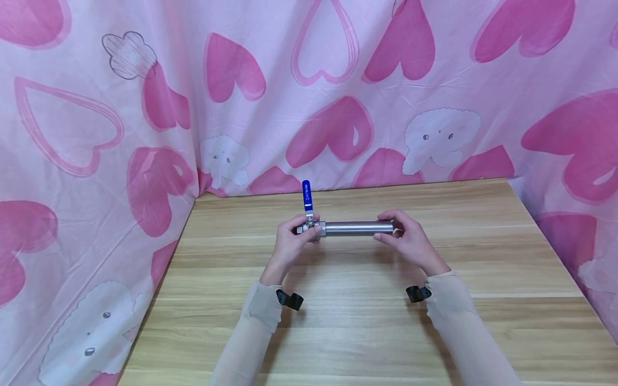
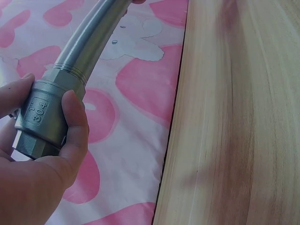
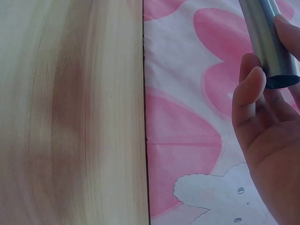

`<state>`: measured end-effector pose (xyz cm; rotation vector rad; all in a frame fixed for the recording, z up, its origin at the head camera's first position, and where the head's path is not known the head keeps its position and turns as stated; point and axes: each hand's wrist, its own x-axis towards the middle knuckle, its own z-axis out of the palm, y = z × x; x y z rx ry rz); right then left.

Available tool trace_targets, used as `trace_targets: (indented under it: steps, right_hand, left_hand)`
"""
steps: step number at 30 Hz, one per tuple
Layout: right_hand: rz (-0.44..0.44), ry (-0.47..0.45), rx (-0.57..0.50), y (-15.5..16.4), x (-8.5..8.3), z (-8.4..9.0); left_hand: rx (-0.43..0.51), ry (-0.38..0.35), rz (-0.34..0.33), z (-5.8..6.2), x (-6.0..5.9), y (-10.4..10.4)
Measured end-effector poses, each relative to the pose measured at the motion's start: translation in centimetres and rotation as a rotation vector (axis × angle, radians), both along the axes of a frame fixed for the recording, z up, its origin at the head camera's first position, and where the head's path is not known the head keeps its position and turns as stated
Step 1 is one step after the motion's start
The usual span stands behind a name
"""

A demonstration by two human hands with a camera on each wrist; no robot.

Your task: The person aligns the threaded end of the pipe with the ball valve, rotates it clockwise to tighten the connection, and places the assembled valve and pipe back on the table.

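Two hands up, above the wooden table (image 1: 367, 321). Left hand (image 1: 289, 244) curled tight round the valve body (image 2: 44, 119), blue lever (image 1: 306, 195) upright. Right hand (image 1: 410, 241) pinching the far end of the steel pipe (image 1: 357, 228), level between both. Pink heart cloth (image 1: 145, 107) behind.

Valve body (image 1: 309, 228) mostly covered by left hand (image 1: 289, 244) from overhead. Print on blue handle (image 1: 306, 195) too small to read. Far end of pipe (image 2: 93, 33) cut off at top edge in left wrist view. Right hand (image 3: 269, 140) cropped at right edge, pipe's length beyond fingertips out of frame.
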<state>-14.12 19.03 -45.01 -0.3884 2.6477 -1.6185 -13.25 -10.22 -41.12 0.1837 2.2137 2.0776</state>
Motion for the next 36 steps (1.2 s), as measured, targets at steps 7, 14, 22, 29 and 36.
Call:
trace_targets:
  steps: [7,14,22,29,36]
  right_hand:
    - [0.003,0.005,-0.004,0.0,0.0,0.0]
    - [-0.002,0.01,-0.021,-0.1,-0.1,-0.3]
    - [0.001,0.031,0.013,-0.6,0.7,1.3]
    - [-0.005,0.022,0.032,-1.0,1.2,2.6]
    - [-0.012,0.012,0.003,-0.2,-0.1,0.0]
  left_hand:
    - [0.0,-0.002,-0.002,-0.1,0.0,0.0]
    - [-0.001,-0.012,-0.008,0.0,0.1,0.0]
    - [0.005,-0.01,-0.018,0.0,0.2,0.1]
    - [-0.006,-0.018,-0.018,0.0,0.1,0.2]
    - [-0.012,-0.021,-0.021,0.1,0.2,0.2]
